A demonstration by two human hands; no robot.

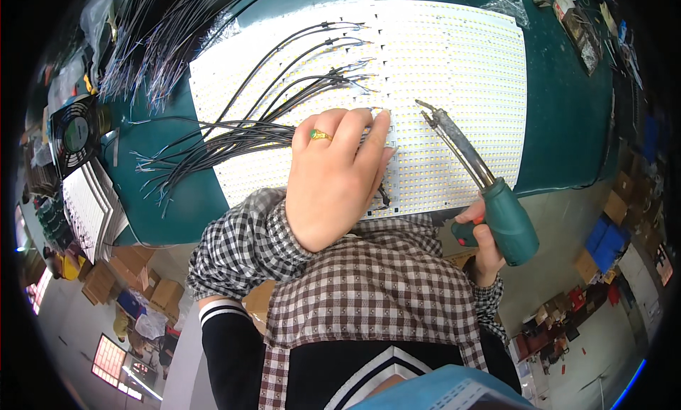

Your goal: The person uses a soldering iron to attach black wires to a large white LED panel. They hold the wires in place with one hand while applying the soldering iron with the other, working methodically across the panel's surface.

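My left hand [333, 176], a ring on one finger, lies over a white LED board [482, 69]. Its fingers are bent and closed on a black cable near a row of solder points; the palm hides the exact grip. Several black cables [241, 135] run beneath this hand, with stripped ends hanging off to the left. Farther up the board, more cables [284, 45] end at the same row. My right hand [486, 250] grips the handle of a green soldering gun [511, 222]. The gun's tip [420, 103] is just above the board, right of my left fingertips.
The board lies on a green tabletop [567, 119]. Bundles of thin wires [152, 55] are heaped at the far left, near a black fan [73, 133] and a stack of white sheets [92, 208]. Wires and small parts clutter the far right. Cardboard boxes [167, 300] stand on the floor.
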